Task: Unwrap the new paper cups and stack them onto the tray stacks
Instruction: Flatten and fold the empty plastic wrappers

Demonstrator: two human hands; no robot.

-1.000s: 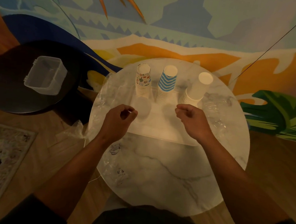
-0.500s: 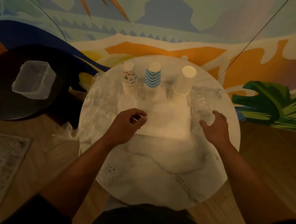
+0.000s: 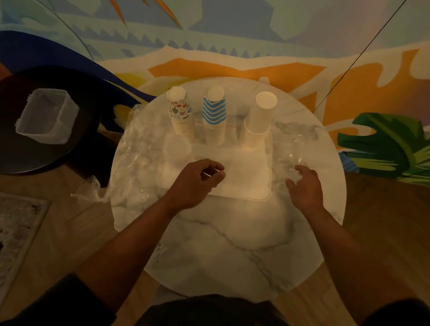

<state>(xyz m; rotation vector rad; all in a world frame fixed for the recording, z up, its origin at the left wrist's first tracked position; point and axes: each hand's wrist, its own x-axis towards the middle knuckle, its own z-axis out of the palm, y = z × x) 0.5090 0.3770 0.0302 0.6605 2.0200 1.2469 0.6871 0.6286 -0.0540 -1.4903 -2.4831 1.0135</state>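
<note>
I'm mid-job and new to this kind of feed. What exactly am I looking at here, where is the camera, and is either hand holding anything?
There is no machine here: these are a person's two bare hands, filmed by one wide-angle camera worn on the head, looking forward and down. On the round marble table lies a white tray. At its far edge stand three upside-down cup stacks: a patterned stack, a blue striped stack and a plain white stack. Crumpled clear plastic wrap lies at the left and at the right of the tray. The left hand hangs over the tray with fingers curled; I cannot tell whether it pinches anything. The right hand is open, fingers reaching at the right-hand wrap. A clear plastic tub sits on a dark side table.
</note>
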